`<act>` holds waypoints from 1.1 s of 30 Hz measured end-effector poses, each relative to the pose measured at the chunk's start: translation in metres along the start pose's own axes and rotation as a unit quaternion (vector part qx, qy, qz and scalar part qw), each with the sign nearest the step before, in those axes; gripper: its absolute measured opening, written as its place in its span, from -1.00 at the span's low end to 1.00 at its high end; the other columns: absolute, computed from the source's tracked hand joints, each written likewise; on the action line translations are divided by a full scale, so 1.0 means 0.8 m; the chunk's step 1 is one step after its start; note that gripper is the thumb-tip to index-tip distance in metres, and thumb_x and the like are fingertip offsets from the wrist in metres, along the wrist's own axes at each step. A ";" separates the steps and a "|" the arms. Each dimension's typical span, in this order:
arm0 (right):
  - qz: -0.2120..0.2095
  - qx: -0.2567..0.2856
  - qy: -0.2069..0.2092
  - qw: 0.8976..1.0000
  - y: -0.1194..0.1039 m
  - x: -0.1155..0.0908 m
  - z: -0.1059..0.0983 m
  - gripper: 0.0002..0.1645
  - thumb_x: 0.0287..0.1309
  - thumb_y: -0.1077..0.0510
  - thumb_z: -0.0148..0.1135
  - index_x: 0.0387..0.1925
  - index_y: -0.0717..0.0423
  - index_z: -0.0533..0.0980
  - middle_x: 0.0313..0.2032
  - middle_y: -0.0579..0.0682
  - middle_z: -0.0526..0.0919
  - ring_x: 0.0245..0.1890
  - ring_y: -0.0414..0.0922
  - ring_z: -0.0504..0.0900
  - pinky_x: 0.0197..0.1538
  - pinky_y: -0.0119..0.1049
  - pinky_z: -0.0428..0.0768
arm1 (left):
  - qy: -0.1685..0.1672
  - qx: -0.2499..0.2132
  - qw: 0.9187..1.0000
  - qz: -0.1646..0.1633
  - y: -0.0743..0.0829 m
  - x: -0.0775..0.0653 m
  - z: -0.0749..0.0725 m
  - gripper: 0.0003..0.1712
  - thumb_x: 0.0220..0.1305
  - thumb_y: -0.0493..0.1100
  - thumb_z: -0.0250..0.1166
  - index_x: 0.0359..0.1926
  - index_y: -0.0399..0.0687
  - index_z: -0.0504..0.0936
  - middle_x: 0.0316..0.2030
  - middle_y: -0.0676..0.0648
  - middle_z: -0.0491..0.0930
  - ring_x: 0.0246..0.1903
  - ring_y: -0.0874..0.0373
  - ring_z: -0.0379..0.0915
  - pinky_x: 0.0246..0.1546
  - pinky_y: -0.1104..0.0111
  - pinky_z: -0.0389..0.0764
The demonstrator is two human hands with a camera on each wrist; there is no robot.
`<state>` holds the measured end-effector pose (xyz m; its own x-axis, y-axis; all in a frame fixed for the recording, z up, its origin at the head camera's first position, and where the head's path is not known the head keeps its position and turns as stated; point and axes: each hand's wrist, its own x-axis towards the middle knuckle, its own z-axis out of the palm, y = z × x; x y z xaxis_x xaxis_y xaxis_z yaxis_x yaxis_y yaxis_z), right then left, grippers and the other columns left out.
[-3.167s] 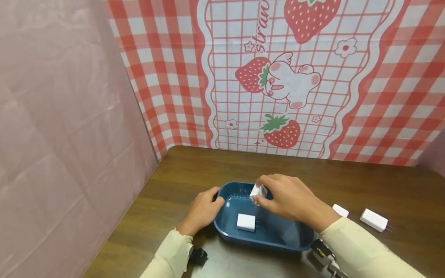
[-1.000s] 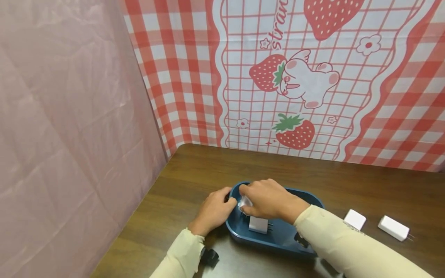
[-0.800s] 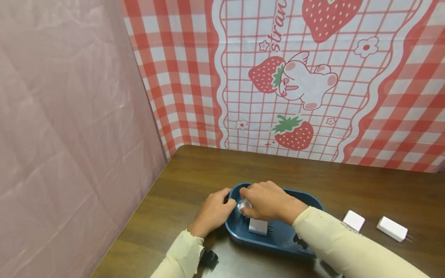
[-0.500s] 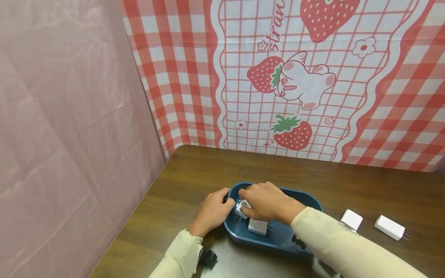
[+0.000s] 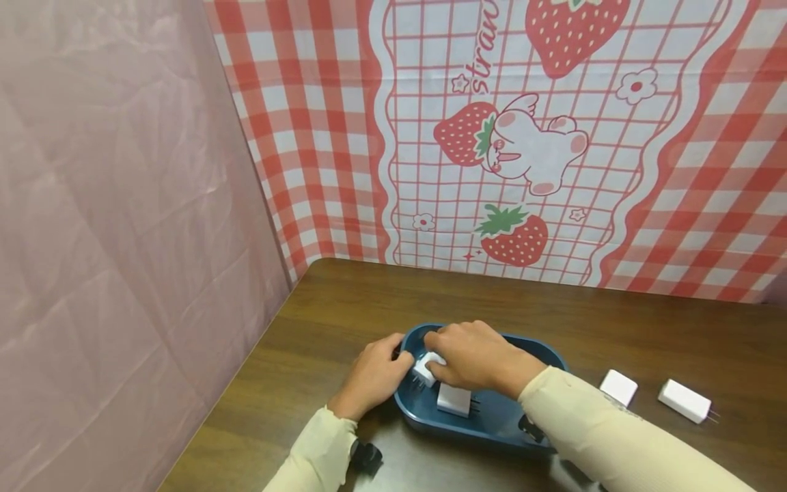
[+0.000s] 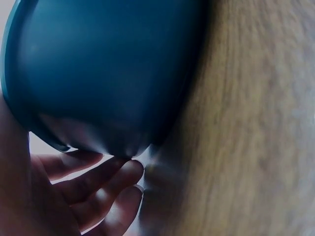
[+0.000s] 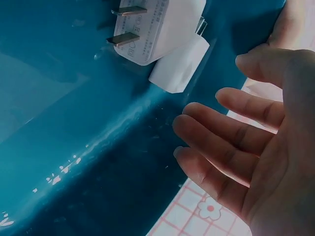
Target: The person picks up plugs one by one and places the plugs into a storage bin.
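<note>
My left hand (image 5: 371, 376) grips the left end of a blue oval tub (image 5: 458, 430), thumb over the rim and fingers outside it. In the left wrist view, its fingertips (image 6: 129, 169) lie under the tub's wall. Inside the tub is a white wall charger (image 5: 453, 401), prongs toward the right. A second white charger (image 5: 428, 369) sits at the tub's left end, prongs toward the lower left. Beside that one is my right hand (image 5: 476, 352), reaching in over the far rim. The right wrist view shows its fingers relaxed and apart from the charger (image 7: 181, 64).
To the right of the tub, two more white chargers lie on the brown table: a squarish one (image 5: 617, 387) and a longer one (image 5: 684, 401) with prongs. A strawberry-print cloth (image 5: 516, 171) hangs behind the table, and a pink curtain (image 5: 123, 239) at the left.
My right hand has brought the second charger to the tub's left end, lowered it and let go. The left hand keeps its grip on the tub. The head view has shifted slightly.
</note>
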<state>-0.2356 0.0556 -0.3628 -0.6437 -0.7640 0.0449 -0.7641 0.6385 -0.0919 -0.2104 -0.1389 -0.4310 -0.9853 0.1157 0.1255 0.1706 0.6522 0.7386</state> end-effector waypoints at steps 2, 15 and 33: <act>0.000 0.002 0.003 1.000 0.001 -0.001 -0.002 -0.73 0.27 -0.07 0.27 -0.18 0.01 0.63 -0.44 -0.15 0.65 -0.66 -0.27 0.38 -0.57 -0.34 0.41 | 0.000 0.000 1.000 -0.001 0.000 0.000 0.000 -0.72 0.32 -0.04 0.12 -0.03 0.10 0.67 -0.24 0.13 0.63 -0.32 0.16 0.48 -0.22 0.16 0.52; 0.035 -0.006 0.049 0.998 0.011 -0.020 -0.024 -0.69 0.28 -0.10 0.26 -0.08 -0.03 0.64 -0.17 -0.12 0.73 -0.47 -0.32 0.53 -0.39 -0.31 0.54 | -0.005 0.003 1.000 -0.012 -0.001 0.000 -0.001 -0.60 0.33 0.01 0.11 0.10 0.06 0.65 -0.12 0.11 0.66 -0.24 0.17 0.51 -0.11 0.11 0.54; 0.108 0.022 0.111 0.988 0.031 -0.089 -0.046 -0.78 0.23 -0.08 0.32 -0.13 -0.16 0.66 -0.34 -0.33 0.61 -0.35 -0.29 0.56 -0.29 -0.18 0.55 | -0.003 0.000 1.000 -0.016 0.001 -0.003 -0.001 -0.60 0.34 0.00 0.10 0.11 0.06 0.65 -0.09 0.09 0.66 -0.21 0.14 0.51 -0.06 0.04 0.53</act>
<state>-0.2105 0.1290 -0.3313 -0.7884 -0.5683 0.2354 -0.6088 0.7757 -0.1663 -0.2082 -0.1388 -0.4300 -0.9903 0.0995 0.0970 0.1386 0.6561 0.7419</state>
